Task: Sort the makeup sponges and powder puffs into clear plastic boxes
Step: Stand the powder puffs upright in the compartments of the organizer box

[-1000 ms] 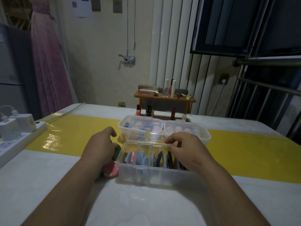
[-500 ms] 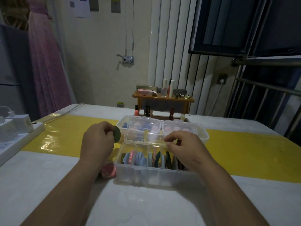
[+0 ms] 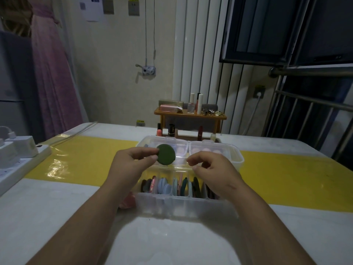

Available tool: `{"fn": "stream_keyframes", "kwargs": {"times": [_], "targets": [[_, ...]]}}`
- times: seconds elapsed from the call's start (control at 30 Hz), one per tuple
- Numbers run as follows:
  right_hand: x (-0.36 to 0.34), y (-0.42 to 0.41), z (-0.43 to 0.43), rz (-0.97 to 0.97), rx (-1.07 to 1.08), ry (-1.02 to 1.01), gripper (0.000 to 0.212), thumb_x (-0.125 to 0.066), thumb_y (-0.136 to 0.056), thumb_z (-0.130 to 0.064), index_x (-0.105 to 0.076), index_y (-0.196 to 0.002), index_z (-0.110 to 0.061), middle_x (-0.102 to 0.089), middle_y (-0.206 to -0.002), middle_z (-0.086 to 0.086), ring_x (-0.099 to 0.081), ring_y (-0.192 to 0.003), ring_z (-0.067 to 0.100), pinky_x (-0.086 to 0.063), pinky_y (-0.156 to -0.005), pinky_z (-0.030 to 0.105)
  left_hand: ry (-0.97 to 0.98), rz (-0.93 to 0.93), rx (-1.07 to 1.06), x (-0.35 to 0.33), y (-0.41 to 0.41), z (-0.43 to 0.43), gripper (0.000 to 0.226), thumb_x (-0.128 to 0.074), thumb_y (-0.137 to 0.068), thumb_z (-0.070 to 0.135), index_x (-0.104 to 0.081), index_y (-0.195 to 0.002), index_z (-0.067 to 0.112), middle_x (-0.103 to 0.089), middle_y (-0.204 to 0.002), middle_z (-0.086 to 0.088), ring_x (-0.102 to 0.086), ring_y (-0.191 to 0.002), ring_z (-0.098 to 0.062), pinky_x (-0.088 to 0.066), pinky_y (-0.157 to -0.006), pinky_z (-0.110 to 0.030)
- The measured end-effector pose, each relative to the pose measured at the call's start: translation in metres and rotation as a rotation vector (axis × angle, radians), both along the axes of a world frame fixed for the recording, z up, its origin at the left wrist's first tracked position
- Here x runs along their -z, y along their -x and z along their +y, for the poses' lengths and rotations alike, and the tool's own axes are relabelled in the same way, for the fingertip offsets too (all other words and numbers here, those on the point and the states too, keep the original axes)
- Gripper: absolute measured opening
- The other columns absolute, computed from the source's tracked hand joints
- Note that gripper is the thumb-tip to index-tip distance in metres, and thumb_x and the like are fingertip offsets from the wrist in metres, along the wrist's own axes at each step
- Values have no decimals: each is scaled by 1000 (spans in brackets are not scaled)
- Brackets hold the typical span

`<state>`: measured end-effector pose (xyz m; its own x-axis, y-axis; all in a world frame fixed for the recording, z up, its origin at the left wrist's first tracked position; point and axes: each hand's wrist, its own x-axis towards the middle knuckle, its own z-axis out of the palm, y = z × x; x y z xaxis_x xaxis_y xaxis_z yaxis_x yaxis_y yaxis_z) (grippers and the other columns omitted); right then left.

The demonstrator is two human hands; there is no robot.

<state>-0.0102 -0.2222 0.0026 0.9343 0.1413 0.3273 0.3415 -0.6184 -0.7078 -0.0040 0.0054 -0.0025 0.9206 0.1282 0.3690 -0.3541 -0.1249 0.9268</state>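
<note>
A person's left hand (image 3: 131, 165) pinches a round green powder puff (image 3: 166, 154) above an open clear plastic box (image 3: 181, 204) of upright puffs; the right hand (image 3: 212, 172), fingers curled, hovers over the same box.

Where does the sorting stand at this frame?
Done: the near clear box already holds many puffs on edge in its compartments, and the far box holds pale pink ones. In hand: the left hand pinches a green puff above the boxes; the right hand hovers beside it. Left: that puff and a pink piece on the table by the near box.
</note>
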Motion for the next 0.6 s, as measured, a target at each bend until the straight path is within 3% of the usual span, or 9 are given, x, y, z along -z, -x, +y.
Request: {"fn": "stream_keyframes", "kwargs": {"times": [0.07, 0.2, 0.3, 0.4, 0.5, 0.6], "targets": [[-1, 1, 1, 34, -43, -43, 33, -57, -91, -13, -64, -102, -43, -65, -102, -21, -62, -92, 3, -52, -72, 17, -70, 1, 53, 0, 3, -2, 37, -75, -83, 8, -79, -80, 44, -76, -89, 11, -68, -90, -4, -51, -69, -11], [-3, 3, 1, 57, -110, -108, 38, -55, -90, -9, -62, -102, -44, -68, -105, -17, -64, -95, 6, -55, -74, 23, -164, 17, 113, -2, 6, -5, 38, -75, -84, 7, -79, -83, 45, -74, -92, -2, -67, -84, -6, -56, -73, -21], [-4, 3, 1, 6, -78, -139, 26, -58, -93, -17, -68, -98, -41, -69, -101, -18, -64, -90, 8, -56, -76, 27, -206, 14, 183, -4, 10, -5, 39, -74, -85, 6, -79, -83, 45, -73, -88, 11, -63, -74, 5, -50, -64, -12], [-5, 3, -1, -35, -37, -174, 22, -61, -93, -21, -72, -90, -40, -69, -90, -16, -63, -80, 7, -54, -67, 23, -237, 8, 215, -5, 12, -6, 40, -73, -84, 5, -79, -80, 45, -73, -87, 22, -62, -74, 10, -46, -61, -5], [-9, 3, -6, -74, -15, -242, 25, -62, -91, -14, -74, -85, -35, -71, -85, -15, -64, -81, 5, -52, -70, 21, -251, -7, 110, -1, 7, -6, 38, -73, -83, 2, -77, -71, 37, -72, -88, 16, -62, -79, 8, -47, -58, -8], [-13, 2, -13, -124, 55, -291, 25, -64, -86, -9, -73, -78, -31, -70, -80, -13, -64, -78, 6, -52, -67, 19, -347, 21, -99, 4, -3, -5, 34, -67, -81, -2, -71, -71, 30, -62, -97, 7, -57, -87, -8, -42, -59, -14]]}}
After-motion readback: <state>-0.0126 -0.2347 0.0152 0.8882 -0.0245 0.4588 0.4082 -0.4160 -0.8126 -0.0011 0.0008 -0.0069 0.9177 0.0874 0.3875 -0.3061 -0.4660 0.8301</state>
